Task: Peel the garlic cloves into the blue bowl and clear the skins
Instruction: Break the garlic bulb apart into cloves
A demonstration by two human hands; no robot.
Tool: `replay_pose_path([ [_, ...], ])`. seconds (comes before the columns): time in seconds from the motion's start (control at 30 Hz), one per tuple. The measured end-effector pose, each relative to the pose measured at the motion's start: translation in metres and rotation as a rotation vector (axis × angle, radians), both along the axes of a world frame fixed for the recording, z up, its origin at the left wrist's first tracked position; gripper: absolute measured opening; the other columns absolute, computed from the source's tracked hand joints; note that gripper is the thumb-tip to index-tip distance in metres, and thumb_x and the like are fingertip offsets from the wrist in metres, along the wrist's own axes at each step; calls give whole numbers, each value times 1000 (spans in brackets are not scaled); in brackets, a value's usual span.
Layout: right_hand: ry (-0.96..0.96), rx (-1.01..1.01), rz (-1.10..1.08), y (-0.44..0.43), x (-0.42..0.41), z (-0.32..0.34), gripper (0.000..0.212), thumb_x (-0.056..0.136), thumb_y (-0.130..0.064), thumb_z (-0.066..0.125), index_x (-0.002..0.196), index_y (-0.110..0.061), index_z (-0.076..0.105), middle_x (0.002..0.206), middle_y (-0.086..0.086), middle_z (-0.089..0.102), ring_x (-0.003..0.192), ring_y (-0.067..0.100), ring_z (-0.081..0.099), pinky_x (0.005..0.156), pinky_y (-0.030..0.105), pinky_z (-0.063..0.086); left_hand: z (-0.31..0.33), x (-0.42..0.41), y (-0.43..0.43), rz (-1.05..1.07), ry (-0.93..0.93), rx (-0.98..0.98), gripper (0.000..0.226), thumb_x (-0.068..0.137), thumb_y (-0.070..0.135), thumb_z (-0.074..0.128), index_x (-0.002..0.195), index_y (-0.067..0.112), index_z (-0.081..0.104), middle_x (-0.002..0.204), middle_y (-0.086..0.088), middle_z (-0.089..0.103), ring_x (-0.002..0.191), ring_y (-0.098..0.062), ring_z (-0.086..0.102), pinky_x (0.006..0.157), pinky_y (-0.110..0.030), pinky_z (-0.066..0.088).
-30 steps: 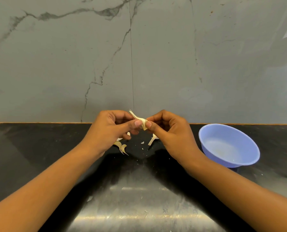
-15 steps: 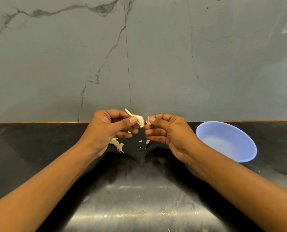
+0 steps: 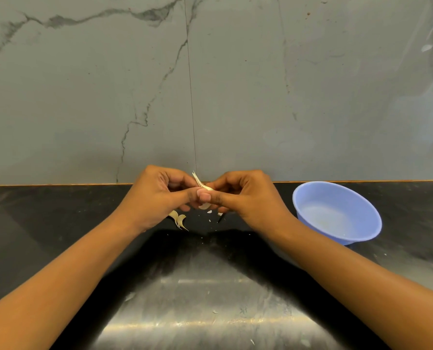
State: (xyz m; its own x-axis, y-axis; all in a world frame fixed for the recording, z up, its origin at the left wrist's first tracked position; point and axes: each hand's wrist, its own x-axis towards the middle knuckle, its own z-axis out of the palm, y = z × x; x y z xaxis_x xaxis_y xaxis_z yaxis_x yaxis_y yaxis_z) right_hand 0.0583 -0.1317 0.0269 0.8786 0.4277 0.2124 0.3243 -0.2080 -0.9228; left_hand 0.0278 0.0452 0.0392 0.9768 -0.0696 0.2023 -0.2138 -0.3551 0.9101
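We find both hands brought together at the centre of the frame, above the black countertop (image 3: pixel 59 223). The left hand (image 3: pixel 157 200) and the right hand (image 3: pixel 248 200) each pinch the same garlic clove (image 3: pixel 204 206) between thumb and curled fingers, with the thumb tips touching. A papery skin tip (image 3: pixel 196 178) sticks up from between the hands. Two curled skins (image 3: pixel 178 219) lie on the countertop just below the left hand, with small pale flakes (image 3: pixel 209 211) near them. The blue bowl (image 3: pixel 349 239) stands upright at the right of the frame, near the right hand but apart from it. A grey veined marble wall (image 3: pixel 235 97) fills the upper frame.
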Motion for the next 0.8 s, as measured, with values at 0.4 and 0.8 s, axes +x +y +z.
replay_pose_path([
  [0.4,203,165,-66,9,-5,-7,8,80,-14,74,87,-9,74,78,8,74,72,19,73,68,27,59,-1,2,2,38,26,12,14,68,25,73,77,14,75,70,-5,74,63,-13,70,58,-19,56],
  [0.8,62,-89,-228,17,-2,-11,12,83,-10,65,72,-7,68,68,9,71,60,15,70,61,30,59,-14,-1,-11,175,-80,177,12,80,7,74,80,19,79,70,3,74,68,-12,71,72,-34,60],
])
